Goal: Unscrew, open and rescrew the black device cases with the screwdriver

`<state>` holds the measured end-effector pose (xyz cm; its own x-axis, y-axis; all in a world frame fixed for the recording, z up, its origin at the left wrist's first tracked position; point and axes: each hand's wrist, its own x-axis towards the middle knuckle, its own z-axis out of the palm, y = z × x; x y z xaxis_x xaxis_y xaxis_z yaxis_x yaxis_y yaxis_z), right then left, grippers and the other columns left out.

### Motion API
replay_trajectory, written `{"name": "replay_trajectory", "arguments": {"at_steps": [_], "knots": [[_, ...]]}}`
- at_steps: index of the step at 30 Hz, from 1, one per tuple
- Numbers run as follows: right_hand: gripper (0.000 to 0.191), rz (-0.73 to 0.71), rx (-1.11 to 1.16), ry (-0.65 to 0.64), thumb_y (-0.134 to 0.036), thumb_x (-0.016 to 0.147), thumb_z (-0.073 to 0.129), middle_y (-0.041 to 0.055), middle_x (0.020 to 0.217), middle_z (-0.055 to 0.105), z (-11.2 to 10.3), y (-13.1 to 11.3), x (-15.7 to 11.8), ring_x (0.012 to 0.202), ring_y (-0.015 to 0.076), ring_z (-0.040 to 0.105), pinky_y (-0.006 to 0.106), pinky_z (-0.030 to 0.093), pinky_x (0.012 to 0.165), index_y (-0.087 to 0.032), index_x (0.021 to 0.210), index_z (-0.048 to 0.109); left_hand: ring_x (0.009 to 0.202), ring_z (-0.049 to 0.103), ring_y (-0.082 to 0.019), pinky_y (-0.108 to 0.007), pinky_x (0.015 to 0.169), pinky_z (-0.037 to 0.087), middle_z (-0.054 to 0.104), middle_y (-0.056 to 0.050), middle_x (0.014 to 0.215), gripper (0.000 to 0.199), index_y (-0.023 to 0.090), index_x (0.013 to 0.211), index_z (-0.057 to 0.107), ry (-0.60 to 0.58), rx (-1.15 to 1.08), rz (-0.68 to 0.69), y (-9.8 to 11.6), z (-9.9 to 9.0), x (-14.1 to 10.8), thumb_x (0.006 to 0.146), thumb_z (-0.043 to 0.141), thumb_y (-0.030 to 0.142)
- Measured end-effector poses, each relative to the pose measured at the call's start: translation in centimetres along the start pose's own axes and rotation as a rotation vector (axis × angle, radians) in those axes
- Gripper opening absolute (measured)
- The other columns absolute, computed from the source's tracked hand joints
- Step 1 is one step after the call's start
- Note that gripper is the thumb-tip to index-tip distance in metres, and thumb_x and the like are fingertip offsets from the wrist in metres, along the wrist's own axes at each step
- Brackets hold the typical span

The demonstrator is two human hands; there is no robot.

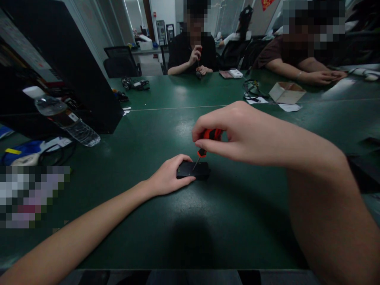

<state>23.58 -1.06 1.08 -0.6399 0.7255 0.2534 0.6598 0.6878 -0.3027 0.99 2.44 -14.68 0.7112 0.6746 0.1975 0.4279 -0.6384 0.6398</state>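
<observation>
Holds a small black box (202, 170) on the green worktop (142, 229) with the left hand (169, 176) and angles a red-and-black screwdriver (213, 134) onto it with the right hand (237, 132).
Clasps the left end of the black box in a half-curled left hand, with the thumb on the near side and fingers on the far side. Pinches the screwdriver handle between thumb and fingers of the right hand, above the black box and to its right; slants the shaft down leftward to the top face. Cannot tell whether the tip sits in a screw. Has a clear bottle (63, 114) at left and a cable bundle (135, 84) at far left. Faces a person in a black shirt (179, 51) on the far side, and a pale open box (280, 95) at far right.
</observation>
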Motion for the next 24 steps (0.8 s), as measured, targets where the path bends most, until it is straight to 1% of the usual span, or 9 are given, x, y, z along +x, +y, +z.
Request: {"name": "replay_trajectory", "arguments": {"at_steps": [5, 11, 15, 20, 24], "knots": [[0.016, -0.039, 0.024, -0.023, -0.021, 0.093, 0.056, 0.0016, 0.078, 0.069, 0.1, -0.9, 0.2, 0.067, 0.0128, 0.056, 0.026, 0.035, 0.065, -0.017, 0.09, 0.072, 0.1, 0.067, -0.028, -0.041, 0.089, 0.052, 0.069, -0.01, 0.114, 0.046, 0.019, 0.121, 0.057, -0.005, -0.037, -0.015, -0.1, 0.1, 0.1, 0.086, 0.076, 0.042], [0.015, -0.049, 0.006, -0.032, -0.019, 0.092, 0.056, -0.0002, 0.077, 0.067, 0.8, -0.4, 0.5, 0.067, 0.011, 0.055, 0.025, 0.032, 0.065, -0.017, 0.089, 0.071, 0.096, 0.068, -0.028, -0.04, 0.085, 0.053, 0.07, -0.009, 0.11, 0.043, 0.019, 0.116, 0.057, 0.0, -0.047, -0.019, -0.1, 0.1, 0.1, 0.086, 0.076, 0.044], [0.015, -0.065, 0.007, -0.05, -0.017, 0.091, 0.056, -0.0007, 0.075, 0.066, 1.1, -0.4, 0.7, 0.066, 0.0109, 0.055, 0.025, 0.032, 0.065, -0.017, 0.087, 0.071, 0.097, 0.069, -0.028, -0.041, 0.086, 0.054, 0.07, -0.009, 0.111, 0.044, 0.019, 0.117, 0.058, 0.002, -0.029, -0.009, -0.3, 0.1, 0.0, 0.086, 0.075, 0.045], [0.016, -0.085, 0.009, -0.061, -0.016, 0.09, 0.056, -0.0001, 0.076, 0.068, 1.0, -0.4, 0.9, 0.067, 0.0113, 0.055, 0.026, 0.033, 0.065, -0.017, 0.088, 0.072, 0.1, 0.069, -0.029, -0.041, 0.086, 0.055, 0.07, -0.01, 0.114, 0.047, 0.019, 0.12, 0.057, 0.005, -0.02, 0.005, -0.3, 0.1, 0.0, 0.086, 0.075, 0.046], [0.016, -0.065, 0.003, -0.062, -0.017, 0.091, 0.057, 0.0012, 0.078, 0.069, 0.8, -0.4, 0.8, 0.068, 0.0125, 0.056, 0.026, 0.035, 0.065, -0.018, 0.089, 0.072, 0.098, 0.069, -0.029, -0.041, 0.084, 0.054, 0.07, -0.01, 0.113, 0.046, 0.019, 0.119, 0.057, 0.003, -0.016, 0.003, -0.3, 0.1, 0.0, 0.087, 0.074, 0.046]]}}
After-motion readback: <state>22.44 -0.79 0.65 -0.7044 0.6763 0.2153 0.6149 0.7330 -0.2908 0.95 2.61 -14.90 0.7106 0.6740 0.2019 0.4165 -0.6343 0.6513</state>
